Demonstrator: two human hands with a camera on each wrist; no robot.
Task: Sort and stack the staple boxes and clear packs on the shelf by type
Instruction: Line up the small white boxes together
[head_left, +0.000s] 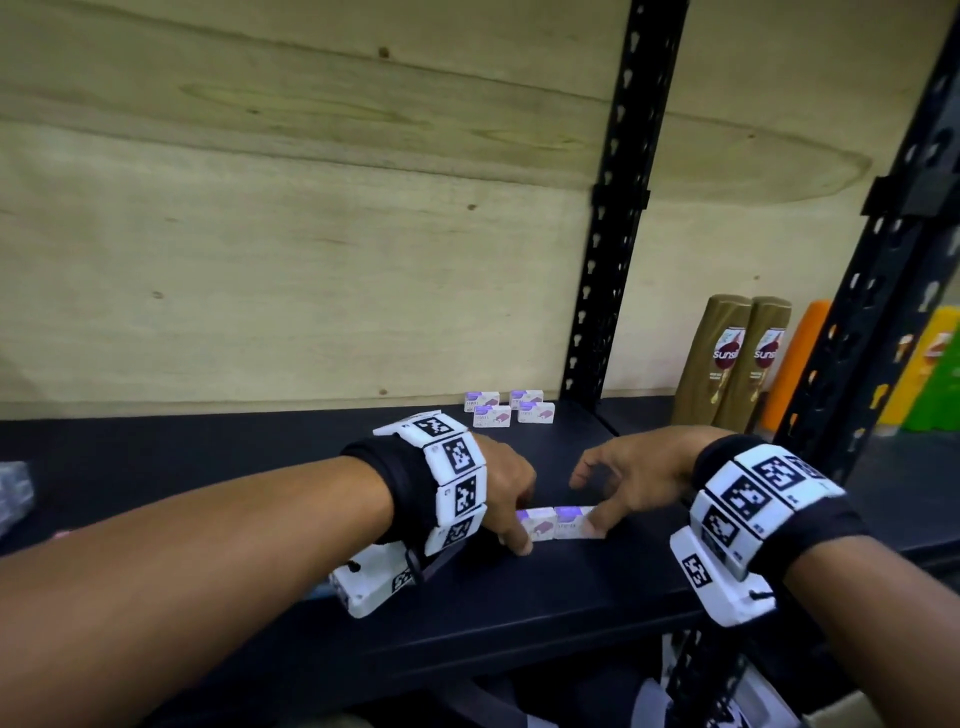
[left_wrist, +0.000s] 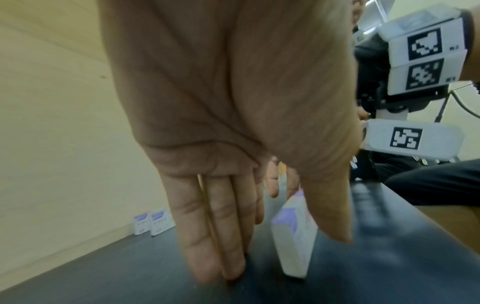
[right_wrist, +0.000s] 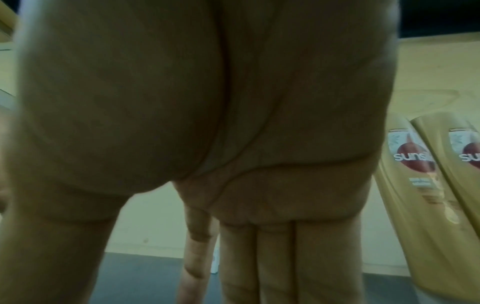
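Note:
Two small white-and-purple staple boxes lie side by side near the front of the black shelf (head_left: 519, 603), the left box (head_left: 537, 524) and the right box (head_left: 570, 521). My left hand (head_left: 511, 519) stands over the left box (left_wrist: 293, 242): its straight fingers (left_wrist: 221, 236) point down to the shelf behind it, and the thumb (left_wrist: 330, 216) lies along its near side. My right hand (head_left: 592, 499) arches over the right box with the thumb touching its end; its fingers (right_wrist: 285, 257) look straight. Several more staple boxes (head_left: 509, 409) sit grouped at the back. Clear packs (head_left: 15, 493) show at the far left edge.
A black slotted post (head_left: 618, 208) rises behind the grouped boxes, and another (head_left: 872, 338) stands at the right. Two gold shampoo bottles (head_left: 727, 358) and an orange bottle (head_left: 795, 364) stand at the back right. A plywood panel backs the shelf.

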